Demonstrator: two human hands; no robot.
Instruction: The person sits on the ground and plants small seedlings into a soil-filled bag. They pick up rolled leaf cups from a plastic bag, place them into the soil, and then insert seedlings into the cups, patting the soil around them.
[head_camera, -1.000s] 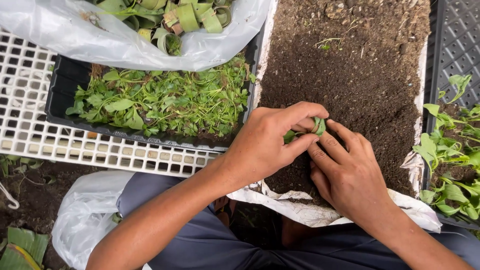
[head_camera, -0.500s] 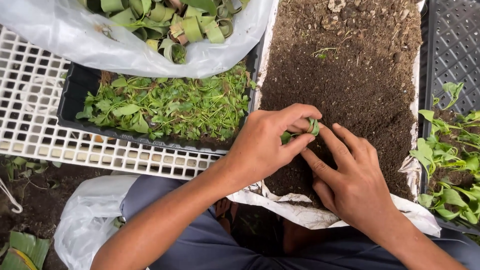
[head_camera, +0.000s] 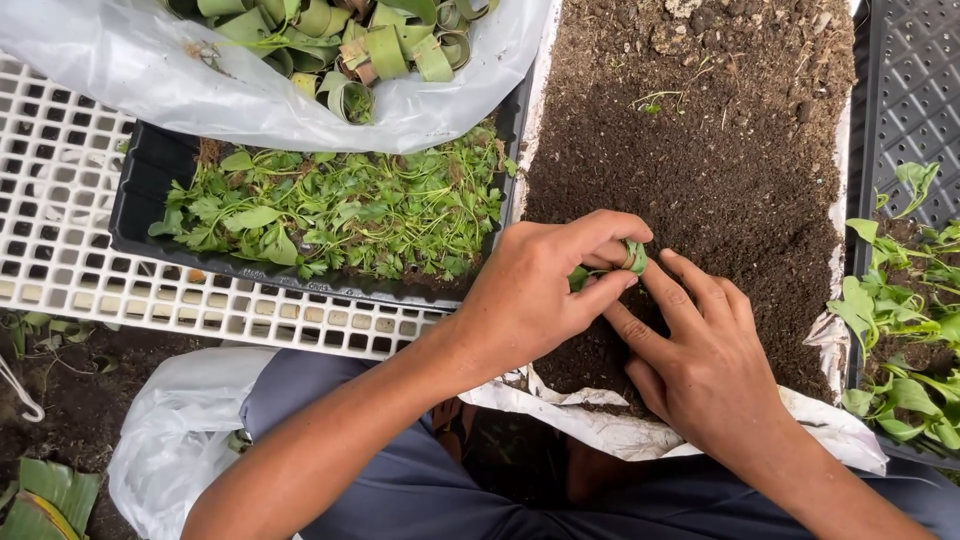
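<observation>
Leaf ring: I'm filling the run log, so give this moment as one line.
left hand: pinches leaf ring | right hand: fingers at ring, over soil

Crumbly matt soil, glossy plastic bag, smooth green leaf ring.

A seedling tray is sitting on a grid rack, left of the soil bed; a bag of leaf rings is lying far behind it.

Person, head-camera view. Left hand and right hand: showing bare, wearing no gloves, rings or watch; nails appearing short. Forearms: showing bare to the frame edge, no sleeves appearing. Legs: wearing slate-blue trousers in smooth, matte fabric, creasing softly over the thighs.
</observation>
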